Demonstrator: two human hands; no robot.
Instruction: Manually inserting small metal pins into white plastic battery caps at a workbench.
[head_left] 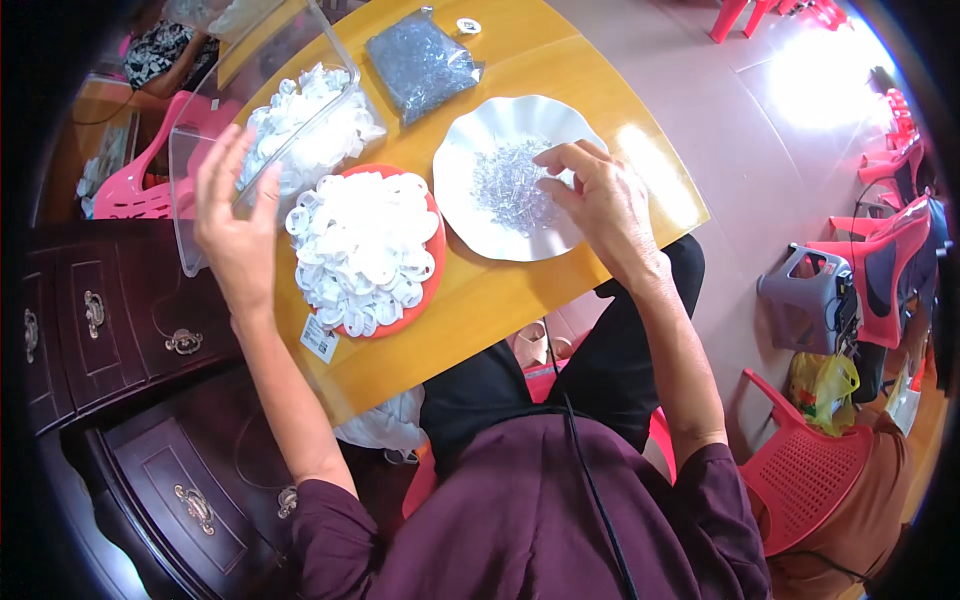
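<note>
R hand (pixel 600 195) pinching at pins (pixel 505 185) in white plate (pixel 480 235), right beneath fingers. L hand (pixel 235 215) open, flat against clear tub (pixel 210 120), far left.

Yellow wooden tabletop (pixel 600 120), glossy, glare patch near right edge. Pale pink tiled floor (pixel 720 90), strong light blown out at upper right. Dark carved wooden cabinet (pixel 130 330) at left, drawers with ornate metal handles (pixel 184 342). Red plastic chairs (pixel 880 260) along right side, more at top right. Grey plastic stool (pixel 805 295) beside them. Yellow-green plastic bag (pixel 825 385) on floor. Pink plastic chair (pixel 140 180) at upper left.
</note>
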